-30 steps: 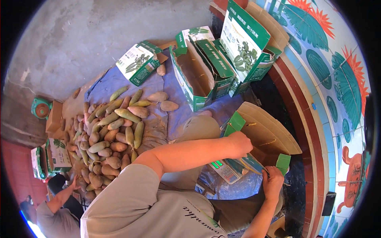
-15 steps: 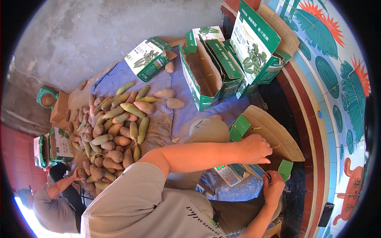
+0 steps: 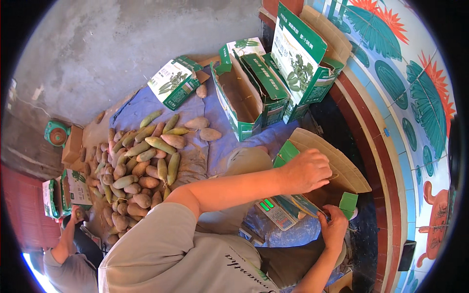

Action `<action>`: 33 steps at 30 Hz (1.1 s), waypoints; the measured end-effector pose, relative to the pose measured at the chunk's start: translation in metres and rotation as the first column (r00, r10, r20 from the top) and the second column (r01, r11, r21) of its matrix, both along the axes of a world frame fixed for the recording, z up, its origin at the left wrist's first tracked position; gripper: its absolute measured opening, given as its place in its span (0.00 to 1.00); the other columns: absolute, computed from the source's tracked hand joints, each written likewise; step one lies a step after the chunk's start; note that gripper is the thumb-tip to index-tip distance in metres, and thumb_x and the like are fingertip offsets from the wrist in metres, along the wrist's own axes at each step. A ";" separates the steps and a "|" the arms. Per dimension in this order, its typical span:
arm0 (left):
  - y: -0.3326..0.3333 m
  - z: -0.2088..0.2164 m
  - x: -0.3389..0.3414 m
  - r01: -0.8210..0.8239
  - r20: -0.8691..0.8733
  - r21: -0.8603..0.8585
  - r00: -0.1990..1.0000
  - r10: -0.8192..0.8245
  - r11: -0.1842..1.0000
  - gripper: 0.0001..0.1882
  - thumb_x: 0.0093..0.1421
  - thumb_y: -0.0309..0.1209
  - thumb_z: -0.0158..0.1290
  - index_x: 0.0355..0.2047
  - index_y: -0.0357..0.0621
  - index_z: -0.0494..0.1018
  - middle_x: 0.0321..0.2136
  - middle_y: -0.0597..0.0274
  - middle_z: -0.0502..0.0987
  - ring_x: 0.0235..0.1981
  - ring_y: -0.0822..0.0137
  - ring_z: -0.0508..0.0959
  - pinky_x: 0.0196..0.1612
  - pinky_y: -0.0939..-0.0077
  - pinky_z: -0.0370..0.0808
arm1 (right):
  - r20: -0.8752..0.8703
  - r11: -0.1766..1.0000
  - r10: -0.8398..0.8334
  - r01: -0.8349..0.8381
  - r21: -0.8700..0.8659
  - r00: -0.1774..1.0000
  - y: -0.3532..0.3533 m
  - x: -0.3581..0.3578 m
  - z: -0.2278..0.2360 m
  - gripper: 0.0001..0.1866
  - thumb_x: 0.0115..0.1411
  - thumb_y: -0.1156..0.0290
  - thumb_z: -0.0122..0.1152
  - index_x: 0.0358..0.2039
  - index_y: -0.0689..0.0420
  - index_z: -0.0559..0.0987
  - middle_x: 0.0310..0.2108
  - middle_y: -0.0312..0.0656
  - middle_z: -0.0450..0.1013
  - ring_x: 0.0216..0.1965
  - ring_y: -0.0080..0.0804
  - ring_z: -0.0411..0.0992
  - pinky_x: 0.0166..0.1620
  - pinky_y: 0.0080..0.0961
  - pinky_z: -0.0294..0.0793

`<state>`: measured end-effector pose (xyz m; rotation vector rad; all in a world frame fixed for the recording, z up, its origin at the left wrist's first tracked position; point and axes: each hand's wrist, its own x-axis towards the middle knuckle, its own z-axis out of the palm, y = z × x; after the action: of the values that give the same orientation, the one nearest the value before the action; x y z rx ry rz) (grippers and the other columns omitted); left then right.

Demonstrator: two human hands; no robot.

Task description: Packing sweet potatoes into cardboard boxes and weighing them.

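Note:
My left hand (image 3: pixel 305 171) is raised over an open cardboard box (image 3: pixel 318 196) with its fingers curled in. Whether anything small is inside those fingers is hidden. My right hand (image 3: pixel 334 225) pinches the near edge of this box, thumb and fingers close together. The box has a bare brown lid (image 3: pixel 337 158) folded up and a green flap (image 3: pixel 348 204) standing beside my right hand. A digital scale (image 3: pixel 276 214) with lit green digits sits at the box's left side, partly covered by it. The inside of the box is mostly hidden.
A large heap of green and brown tubers (image 3: pixel 137 171) lies on a blue sheet (image 3: pixel 220 146) to the left. Green and white cartons (image 3: pixel 234 102) stand at the back. A co-worker (image 3: pixel 66 256) sits at lower left near more boxes (image 3: pixel 73 188). A tiled wall (image 3: pixel 400 117) rises on the right.
My left hand has lifted up and left, away from the box interior. My right hand stays at the box edge. The co-worker's hand has moved from the heap toward the boxes.

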<state>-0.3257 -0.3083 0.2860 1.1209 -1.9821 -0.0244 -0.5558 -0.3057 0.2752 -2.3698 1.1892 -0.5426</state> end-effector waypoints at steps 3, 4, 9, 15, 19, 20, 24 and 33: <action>0.011 0.024 0.024 -0.129 0.030 -0.139 0.991 0.134 0.982 0.11 0.47 0.30 0.60 0.31 0.44 0.73 0.33 0.62 0.75 0.44 0.60 0.74 0.48 0.64 0.68 | 0.029 1.000 -0.011 0.011 0.009 1.000 0.001 -0.001 0.000 0.12 0.44 0.71 0.67 0.28 0.61 0.76 0.24 0.46 0.73 0.26 0.44 0.72 0.31 0.34 0.70; 0.014 0.026 0.037 -0.184 0.003 -0.136 0.982 0.186 0.973 0.11 0.47 0.29 0.59 0.32 0.43 0.74 0.34 0.61 0.76 0.44 0.60 0.74 0.48 0.64 0.68 | 0.031 1.000 -0.014 0.014 0.008 0.999 0.001 -0.001 0.001 0.12 0.44 0.71 0.67 0.28 0.61 0.76 0.24 0.46 0.73 0.26 0.44 0.72 0.31 0.34 0.70; 0.044 -0.004 0.112 -0.478 -0.023 -0.037 0.878 0.478 0.878 0.09 0.49 0.28 0.57 0.32 0.43 0.75 0.34 0.56 0.78 0.40 0.55 0.76 0.45 0.61 0.71 | -0.003 1.000 -0.021 0.021 -0.002 1.000 0.002 -0.001 0.002 0.14 0.49 0.64 0.65 0.29 0.62 0.76 0.24 0.47 0.73 0.26 0.44 0.72 0.31 0.33 0.70; 0.107 -0.097 0.185 -0.674 0.066 0.198 0.734 0.676 0.712 0.07 0.49 0.28 0.56 0.30 0.42 0.75 0.30 0.53 0.77 0.34 0.52 0.77 0.39 0.61 0.72 | 0.009 0.999 -0.016 0.016 0.035 1.000 0.003 -0.002 0.002 0.14 0.54 0.64 0.61 0.32 0.63 0.76 0.27 0.49 0.73 0.30 0.45 0.73 0.35 0.33 0.71; 0.158 -0.161 0.216 -0.790 0.129 0.387 0.557 0.820 0.475 0.09 0.51 0.33 0.56 0.32 0.45 0.75 0.27 0.51 0.77 0.32 0.50 0.77 0.37 0.58 0.74 | -0.047 0.999 -0.021 0.023 0.031 0.999 0.001 -0.001 0.003 0.15 0.56 0.62 0.58 0.32 0.63 0.76 0.28 0.51 0.73 0.31 0.48 0.73 0.36 0.34 0.71; 0.173 -0.174 0.222 -0.813 0.162 0.454 0.478 0.863 0.365 0.10 0.52 0.36 0.55 0.33 0.46 0.76 0.26 0.51 0.77 0.31 0.49 0.77 0.36 0.58 0.74 | -0.054 0.999 -0.013 0.015 0.040 0.998 0.001 -0.001 0.001 0.15 0.56 0.62 0.58 0.32 0.63 0.76 0.28 0.51 0.73 0.31 0.48 0.73 0.36 0.34 0.71; 0.225 -0.231 0.242 -0.736 0.369 0.677 0.366 0.855 0.022 0.13 0.53 0.40 0.54 0.36 0.50 0.75 0.31 0.53 0.78 0.36 0.51 0.78 0.40 0.59 0.74 | -0.027 1.000 -0.019 0.019 -0.016 0.999 0.000 0.002 -0.004 0.14 0.55 0.62 0.59 0.32 0.62 0.76 0.26 0.49 0.73 0.29 0.47 0.72 0.34 0.35 0.70; 0.284 -0.274 0.226 -0.547 0.660 0.732 0.418 0.624 -0.406 0.22 0.53 0.43 0.54 0.48 0.55 0.70 0.49 0.56 0.69 0.52 0.56 0.69 0.53 0.64 0.67 | -0.060 0.999 -0.029 0.029 -0.017 0.998 -0.003 0.002 -0.006 0.17 0.59 0.58 0.55 0.33 0.63 0.76 0.27 0.50 0.73 0.30 0.47 0.73 0.34 0.35 0.70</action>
<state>-0.1001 -0.0246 0.0118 3.0045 -0.5467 -0.9651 -0.5536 -0.3083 0.2689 -2.4010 1.2516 -0.4952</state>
